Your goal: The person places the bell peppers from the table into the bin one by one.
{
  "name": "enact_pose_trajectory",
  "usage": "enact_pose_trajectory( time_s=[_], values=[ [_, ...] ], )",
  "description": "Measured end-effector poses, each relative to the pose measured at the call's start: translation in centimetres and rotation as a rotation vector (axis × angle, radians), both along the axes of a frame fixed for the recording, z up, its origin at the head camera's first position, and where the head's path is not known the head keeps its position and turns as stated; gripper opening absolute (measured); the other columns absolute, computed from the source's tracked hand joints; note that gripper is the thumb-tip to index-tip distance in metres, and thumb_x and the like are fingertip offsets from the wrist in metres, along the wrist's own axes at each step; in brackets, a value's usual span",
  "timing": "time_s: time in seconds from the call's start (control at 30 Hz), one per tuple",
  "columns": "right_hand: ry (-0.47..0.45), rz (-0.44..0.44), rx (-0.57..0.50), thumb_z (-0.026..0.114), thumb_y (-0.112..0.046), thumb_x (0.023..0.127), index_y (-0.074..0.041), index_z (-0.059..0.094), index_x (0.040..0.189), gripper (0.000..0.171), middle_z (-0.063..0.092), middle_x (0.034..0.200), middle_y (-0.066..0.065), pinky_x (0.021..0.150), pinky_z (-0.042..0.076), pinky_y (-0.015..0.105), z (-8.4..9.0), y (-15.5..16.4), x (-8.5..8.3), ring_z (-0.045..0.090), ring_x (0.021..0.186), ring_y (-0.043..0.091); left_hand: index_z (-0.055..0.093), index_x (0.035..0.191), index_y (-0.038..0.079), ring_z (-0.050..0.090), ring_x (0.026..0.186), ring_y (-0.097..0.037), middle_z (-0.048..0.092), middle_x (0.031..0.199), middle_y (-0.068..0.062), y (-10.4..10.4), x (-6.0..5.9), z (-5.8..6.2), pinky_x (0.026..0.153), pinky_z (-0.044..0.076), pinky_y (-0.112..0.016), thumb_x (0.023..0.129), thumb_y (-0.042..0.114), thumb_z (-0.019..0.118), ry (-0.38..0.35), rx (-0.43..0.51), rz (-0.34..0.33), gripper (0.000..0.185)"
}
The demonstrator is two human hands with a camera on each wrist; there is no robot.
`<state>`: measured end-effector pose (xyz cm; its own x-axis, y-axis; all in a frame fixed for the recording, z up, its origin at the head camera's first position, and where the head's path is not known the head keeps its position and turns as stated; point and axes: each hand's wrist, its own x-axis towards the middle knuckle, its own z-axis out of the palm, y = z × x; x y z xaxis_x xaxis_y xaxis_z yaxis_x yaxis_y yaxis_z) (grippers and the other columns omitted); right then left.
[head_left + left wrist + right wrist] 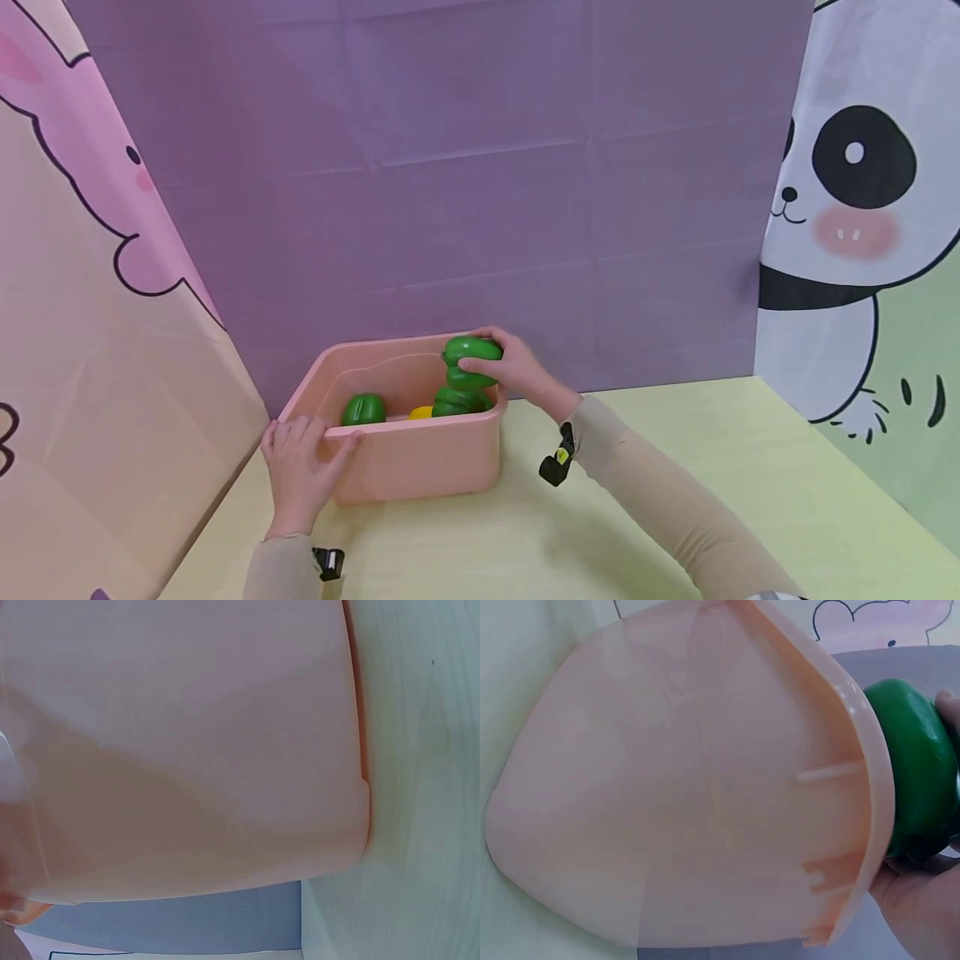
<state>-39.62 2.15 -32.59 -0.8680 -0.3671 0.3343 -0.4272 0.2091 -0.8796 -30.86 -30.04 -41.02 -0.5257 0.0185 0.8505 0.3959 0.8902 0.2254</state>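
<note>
A pink plastic bin (416, 462) stands on the table against the purple backdrop. My left hand (300, 467) holds its front left corner, with the fingers over the rim and the thumb lying along the front edge. Above the bin's right end, my right hand (517, 367) grips a green bell pepper (471, 350); in the right wrist view that bell pepper (915, 765) shows just beyond the rim. Under it in the bin lies another green bell pepper (459, 402), and a third green bell pepper (364, 409) sits to the left. Between them a yellow thing (422, 412) is mostly hidden by the front wall.
The pale wooden table (637, 467) extends to the right and in front of the bin. A purple cloth backdrop (480, 208) rises behind it. Printed panels stand at both sides, a pink cartoon panel (112, 250) on the left and a panda panel (847, 250) on the right.
</note>
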Motion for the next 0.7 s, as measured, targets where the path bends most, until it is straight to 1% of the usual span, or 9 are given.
enact_pose_trajectory(
  time_s=[0.13, 0.33, 0.43, 0.6, 0.7],
  values=[
    [-0.002, 0.001, 0.041, 0.077, -0.032, 0.083, -0.014, 0.055, 0.13, 0.055, 0.056, 0.117, 0.006, 0.079, 0.052, 0.033, 0.0, -0.7, 0.3, 0.057, 0.096, 0.023, 0.058, 0.082, 0.007, 0.044, 0.087, -0.035, 0.052, 0.079, -0.009, 0.0, 0.0, 0.1, 0.105, 0.013, -0.061, 0.083, 0.053, 0.066, 0.002, -0.003, -0.001, 0.046],
    [0.061, -0.009, 0.107, 0.076, -0.037, 0.083, -0.015, 0.058, 0.126, 0.052, 0.047, 0.127, 0.002, 0.083, 0.049, 0.033, 0.0, -1.9, 0.7, 0.053, 0.101, 0.021, 0.058, 0.082, 0.007, 0.044, 0.087, -0.035, 0.052, 0.078, -0.01, 0.0, -0.1, 0.1, 0.104, 0.015, -0.063, 0.083, 0.052, 0.066, 0.011, -0.008, 0.0, 0.046],
    [0.092, -0.002, 0.13, 0.076, -0.038, 0.082, -0.014, 0.059, 0.123, 0.05, 0.051, 0.122, 0.003, 0.081, 0.049, 0.033, 0.0, -2.5, 1.0, 0.054, 0.099, 0.02, 0.059, 0.083, 0.007, 0.045, 0.087, -0.035, 0.053, 0.079, -0.01, 0.0, 0.0, 0.1, 0.103, 0.015, -0.063, 0.083, 0.05, 0.067, 0.011, -0.008, -0.001, 0.044],
    [0.1, 0.012, 0.145, 0.075, -0.04, 0.083, -0.013, 0.058, 0.123, 0.051, 0.059, 0.11, 0.0, 0.077, 0.05, 0.031, 0.1, -3.2, 1.2, 0.057, 0.093, 0.017, 0.059, 0.083, 0.006, 0.045, 0.088, -0.035, 0.053, 0.079, -0.01, -0.1, 0.1, 0.1, 0.104, 0.015, -0.063, 0.082, 0.048, 0.067, 0.012, -0.007, -0.003, 0.043],
    [0.095, 0.02, 0.15, 0.074, -0.041, 0.083, -0.013, 0.058, 0.124, 0.052, 0.06, 0.109, 0.0, 0.077, 0.05, 0.032, 0.1, -3.4, 1.2, 0.057, 0.092, 0.017, 0.058, 0.083, 0.006, 0.045, 0.088, -0.036, 0.053, 0.079, -0.011, -0.2, 0.1, 0.1, 0.104, 0.014, -0.063, 0.082, 0.048, 0.067, 0.017, -0.006, -0.007, 0.043]
  ],
)
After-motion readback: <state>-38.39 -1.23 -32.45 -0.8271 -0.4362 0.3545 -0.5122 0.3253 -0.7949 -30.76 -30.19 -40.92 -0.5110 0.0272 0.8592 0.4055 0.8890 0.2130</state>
